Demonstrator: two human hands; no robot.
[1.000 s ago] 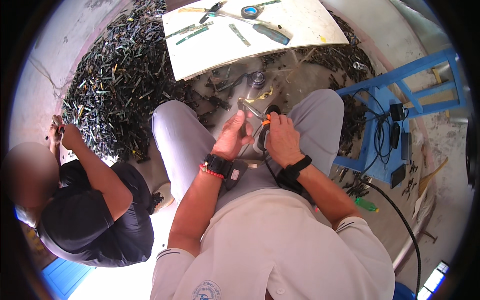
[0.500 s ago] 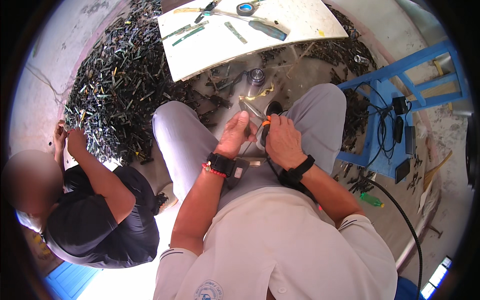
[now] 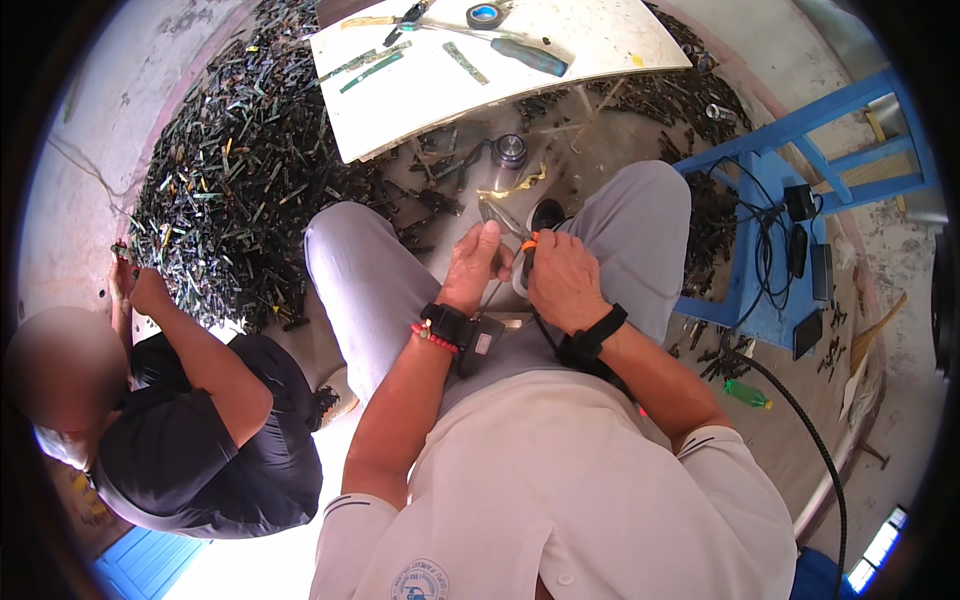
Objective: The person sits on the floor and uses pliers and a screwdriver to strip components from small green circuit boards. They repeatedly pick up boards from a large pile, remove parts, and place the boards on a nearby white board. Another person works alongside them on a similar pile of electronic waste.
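In the head view, the pale shirt (image 3: 600, 470) carried a round blue emblem (image 3: 420, 580) with lettering around it, and the dark box (image 3: 480, 352) by the left wrist bore a small white label (image 3: 483, 343), too small to read. The left hand (image 3: 472, 272) was closed in a pinch on a dark strip (image 3: 496, 263), mostly hidden by the fingers, between the person's knees. The right hand (image 3: 563, 283) had its grip wrapped around the orange handle of a tool (image 3: 531, 244), whose metal jaws pointed up and left, near the left thumb. Beyond the knees, the white surface (image 3: 560, 110) bore tape (image 3: 485, 16), a screwdriver (image 3: 528, 57) and green strips (image 3: 370, 73). A heap (image 3: 230, 190) of dark pieces lay to the left; beside it crouched a co-worker (image 3: 200, 420) in dark clothes, both hands raised in front. To the right, cables (image 3: 765, 240) lay on a blue chair (image 3: 755, 190), and a green bottle (image 3: 748, 393) was on the floor. A second earlier, more of the dark strip had shown above the left thumb; since then the surface had shifted slightly left and up in view, while both hands had stayed between the knees.
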